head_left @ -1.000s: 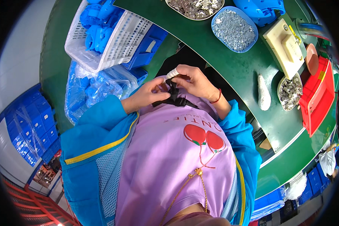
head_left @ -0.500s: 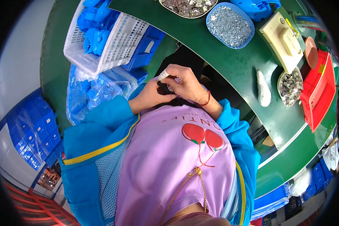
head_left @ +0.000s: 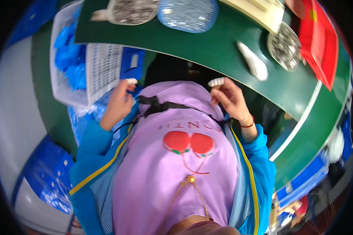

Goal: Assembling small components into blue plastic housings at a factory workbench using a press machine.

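fingers [head_left: 226, 83] of the right hand [head_left: 233, 100] are bent and parted, with a gap between thumb and forefinger; white wraps [head_left: 216, 82] cover fingertips. the left hand [head_left: 118, 103] is loosely curled, thumb apart from the forefinger, which also carries a white wrap at its tip; the exact set of its remaining fingers cannot be told for blur. the hands stand well apart, one at either side of the waist.

the strap [head_left: 172, 105], black, lies across the front of the purple shirt [head_left: 176, 168], between the hands and apart from both. its bunched section sits toward the left hand. a gold chain [head_left: 190, 179] hangs over the shirt; the blue jacket [head_left: 92, 145], edged in yellow, is open.

beyond the waist runs the green bench [head_left: 192, 53]. at the left, near the left hand, stands a white basket [head_left: 105, 66] of blue parts [head_left: 68, 55], a blue bin [head_left: 132, 64] just beside it. on the bench, right of centre, lies a white tapered object [head_left: 253, 62]; next to it is a dish [head_left: 269, 46] of metallic pieces. the red bin [head_left: 319, 62] stands just beyond the dish. a cream fixture [head_left: 259, 13] and a blue tray [head_left: 186, 29], blurred, occupy the far part.
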A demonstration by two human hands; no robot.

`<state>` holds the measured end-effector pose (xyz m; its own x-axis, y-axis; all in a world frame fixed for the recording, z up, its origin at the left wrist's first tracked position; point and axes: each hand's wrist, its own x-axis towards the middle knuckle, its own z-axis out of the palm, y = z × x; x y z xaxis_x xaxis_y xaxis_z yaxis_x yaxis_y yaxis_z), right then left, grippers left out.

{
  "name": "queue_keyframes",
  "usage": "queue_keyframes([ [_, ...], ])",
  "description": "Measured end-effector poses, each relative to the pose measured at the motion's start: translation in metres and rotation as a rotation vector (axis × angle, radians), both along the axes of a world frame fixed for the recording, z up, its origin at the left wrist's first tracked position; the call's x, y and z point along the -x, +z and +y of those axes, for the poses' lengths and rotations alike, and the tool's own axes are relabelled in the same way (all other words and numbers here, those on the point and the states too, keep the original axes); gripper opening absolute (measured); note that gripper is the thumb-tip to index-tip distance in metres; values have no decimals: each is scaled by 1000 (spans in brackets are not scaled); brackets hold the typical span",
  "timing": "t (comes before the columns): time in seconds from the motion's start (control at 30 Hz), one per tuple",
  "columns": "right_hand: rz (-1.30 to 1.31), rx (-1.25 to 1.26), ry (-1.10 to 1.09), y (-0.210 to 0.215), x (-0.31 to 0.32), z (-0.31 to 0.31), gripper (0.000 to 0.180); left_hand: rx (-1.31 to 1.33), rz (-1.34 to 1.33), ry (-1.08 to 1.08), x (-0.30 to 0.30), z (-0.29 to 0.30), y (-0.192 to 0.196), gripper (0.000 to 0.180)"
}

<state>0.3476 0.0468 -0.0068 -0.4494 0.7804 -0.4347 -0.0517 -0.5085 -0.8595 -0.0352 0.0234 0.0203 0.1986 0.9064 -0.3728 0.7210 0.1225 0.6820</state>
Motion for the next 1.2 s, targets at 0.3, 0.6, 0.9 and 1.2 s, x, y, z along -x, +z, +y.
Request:
queue_keyframes([
  [0.3, -282, -167, 108, -19, -58, -87, 21, 298, -77, -726, -25, 56, 26, 14],
  [0.6, -459, -302, 16, 38, -98, -30, 17, -4, -70, -487, -54, 127, 103, 16],
  [0.9, 132, -59, 270, 8, -75, -28, 44, 1027, -453, -1150, -9, 95, 89, 44],
  [1.2, -58, -122, -157, -15, -48, -26, 53, 990, -226, -800, 9, 119, 89, 13],
])
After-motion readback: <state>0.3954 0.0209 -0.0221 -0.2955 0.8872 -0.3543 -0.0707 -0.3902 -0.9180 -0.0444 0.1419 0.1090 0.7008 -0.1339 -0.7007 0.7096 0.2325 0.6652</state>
